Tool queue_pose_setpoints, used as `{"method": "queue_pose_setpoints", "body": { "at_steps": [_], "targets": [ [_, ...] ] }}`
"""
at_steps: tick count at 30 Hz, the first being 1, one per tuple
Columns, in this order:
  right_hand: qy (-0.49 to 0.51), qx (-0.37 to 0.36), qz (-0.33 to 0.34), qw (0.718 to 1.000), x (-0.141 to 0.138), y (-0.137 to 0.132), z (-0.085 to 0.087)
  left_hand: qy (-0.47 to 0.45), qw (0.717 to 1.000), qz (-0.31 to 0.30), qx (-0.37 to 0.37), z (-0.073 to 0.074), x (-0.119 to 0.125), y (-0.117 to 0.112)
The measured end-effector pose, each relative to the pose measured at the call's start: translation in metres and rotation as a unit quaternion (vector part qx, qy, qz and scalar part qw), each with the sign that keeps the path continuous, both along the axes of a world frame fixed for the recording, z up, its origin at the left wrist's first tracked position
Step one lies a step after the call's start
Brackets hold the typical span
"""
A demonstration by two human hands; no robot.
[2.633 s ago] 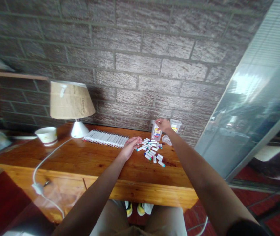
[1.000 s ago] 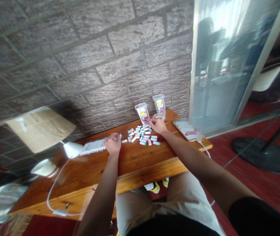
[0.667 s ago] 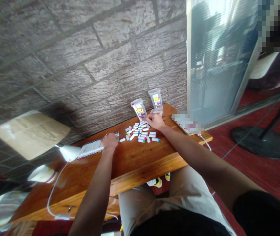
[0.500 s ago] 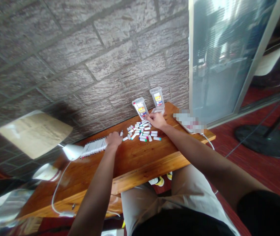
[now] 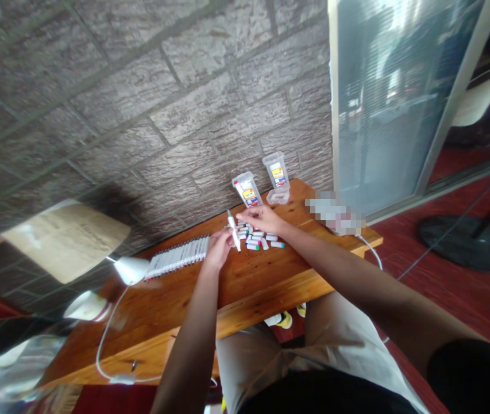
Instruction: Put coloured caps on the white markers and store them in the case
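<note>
My left hand (image 5: 219,246) is raised over the wooden table (image 5: 193,293) with its fingers closed on a white marker (image 5: 233,229) that points up and back. My right hand (image 5: 259,218) sits just right of the marker's upper end, fingers pinched close to it; what it holds is too small to make out. Under my right hand lies a heap of loose marker caps (image 5: 262,238), white with coloured ends. A row of white markers (image 5: 178,258) lies side by side to the left of my left hand.
Two clear plastic boxes (image 5: 247,190) (image 5: 276,171) with coloured labels lean against the brick wall at the back. A table lamp (image 5: 72,238) with a white cord (image 5: 107,339) and a white bowl (image 5: 83,306) stand at the left. A glass partition rises at the right.
My left hand has taken one marker from the row and lifted it toward the right. My right hand has left the cap heap and come up beside the marker's end.
</note>
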State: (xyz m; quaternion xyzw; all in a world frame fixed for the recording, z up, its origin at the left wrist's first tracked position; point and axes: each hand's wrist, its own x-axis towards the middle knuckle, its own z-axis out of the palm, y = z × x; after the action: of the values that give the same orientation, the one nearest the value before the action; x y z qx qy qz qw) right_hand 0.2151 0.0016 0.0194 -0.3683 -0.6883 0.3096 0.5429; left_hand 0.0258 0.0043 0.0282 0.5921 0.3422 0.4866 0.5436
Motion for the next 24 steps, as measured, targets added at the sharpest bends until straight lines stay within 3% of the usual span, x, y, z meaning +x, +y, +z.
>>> {"method": "queue_pose_setpoints", "body": {
  "at_steps": [3,9,13,17,24],
  "targets": [
    [0.047,-0.031,0.086,0.995,-0.011,-0.006,0.002,-0.061,0.997,-0.039,0.011,-0.012,0.009,-0.007],
    [0.091,-0.102,0.203,0.970,-0.009,-0.012,0.004,-0.042,0.996,-0.081,-0.020,-0.022,0.005,-0.013],
    [0.161,-0.164,0.225,0.947,-0.009,-0.016,0.009,-0.052,0.990,-0.108,-0.079,-0.021,0.005,-0.016],
    [0.208,-0.185,0.259,0.925,-0.008,-0.017,0.014,-0.059,0.986,-0.095,-0.121,-0.018,0.004,-0.016],
    [0.160,-0.178,0.254,0.937,-0.011,-0.012,0.004,-0.055,0.983,-0.099,-0.147,-0.017,0.002,-0.017]
  ]
}}
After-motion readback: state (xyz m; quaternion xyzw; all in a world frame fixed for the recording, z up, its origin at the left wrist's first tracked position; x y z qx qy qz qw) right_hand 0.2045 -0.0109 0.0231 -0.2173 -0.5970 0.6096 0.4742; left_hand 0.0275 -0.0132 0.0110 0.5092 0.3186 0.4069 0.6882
